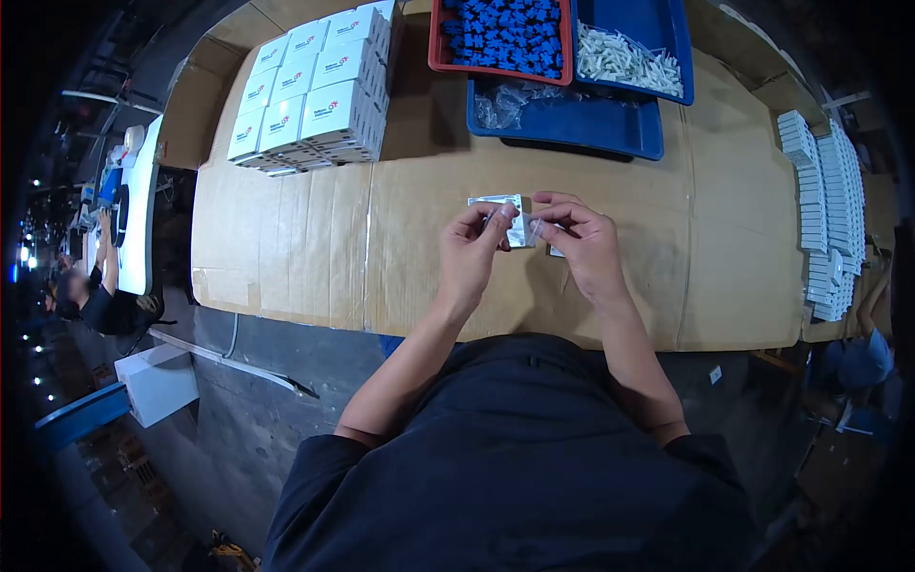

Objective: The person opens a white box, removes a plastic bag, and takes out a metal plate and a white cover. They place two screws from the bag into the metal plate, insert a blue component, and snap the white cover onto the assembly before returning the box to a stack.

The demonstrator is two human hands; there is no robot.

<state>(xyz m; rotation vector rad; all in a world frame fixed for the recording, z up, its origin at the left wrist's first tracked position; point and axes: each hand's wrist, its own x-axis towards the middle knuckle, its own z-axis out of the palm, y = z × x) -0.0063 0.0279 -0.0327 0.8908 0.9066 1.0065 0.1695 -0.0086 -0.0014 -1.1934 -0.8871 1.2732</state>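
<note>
nearest is the dark shirt (534,458); beyond it both hands meet over the cardboard (429,276). the right hand (593,250) pinches a bit of clear film (536,227) between thumb and finger. the left hand (465,265) is pinched too, at the pale card (520,232); whether it grips card or film, i cannot tell. the film sits between the hands, by the card. to work it well, use light fingertips, hold one side steady, part the layers gently and keep the card flat so no edge snags. farther off are the blue tray (581,138), the red tray (434,48) of blue bits (505,40), and stacked boxes (329,112).
</note>
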